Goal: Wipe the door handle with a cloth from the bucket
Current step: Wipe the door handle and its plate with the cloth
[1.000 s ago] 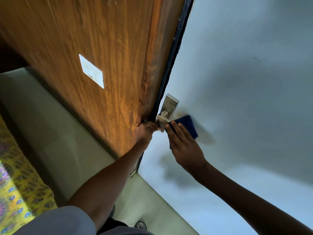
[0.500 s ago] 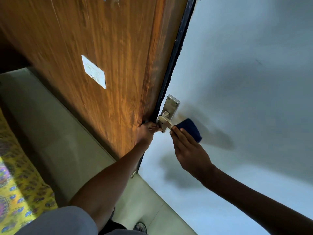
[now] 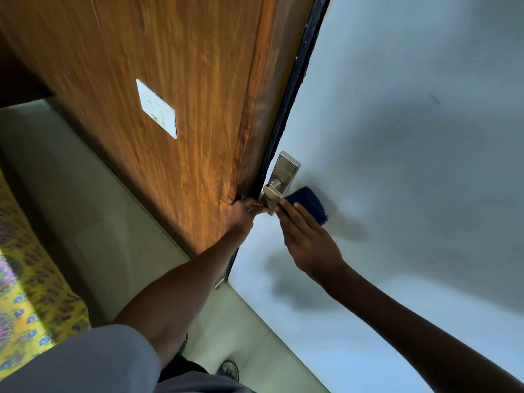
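Observation:
A silver door handle (image 3: pixel 272 193) on a metal backplate (image 3: pixel 286 172) sits at the edge of a pale grey door (image 3: pixel 397 137). My right hand (image 3: pixel 307 239) presses a dark blue cloth (image 3: pixel 309 202) against the door just right of the lever's end. My left hand (image 3: pixel 242 212) grips the dark door edge (image 3: pixel 295 89) right beside the handle, its fingers curled around it. The bucket is not in view.
A wood-grain panel (image 3: pixel 170 80) with a white switch plate (image 3: pixel 156 108) stands to the left of the door edge. Pale floor tiles (image 3: pixel 85 208) lie below, with a yellow patterned fabric (image 3: pixel 31 293) at far left. My foot (image 3: pixel 228 370) shows at the bottom.
My right hand with the cloth has shifted slightly along the handle's end; the cloth sticks out further right than a second ago. My left hand has stayed on the door edge.

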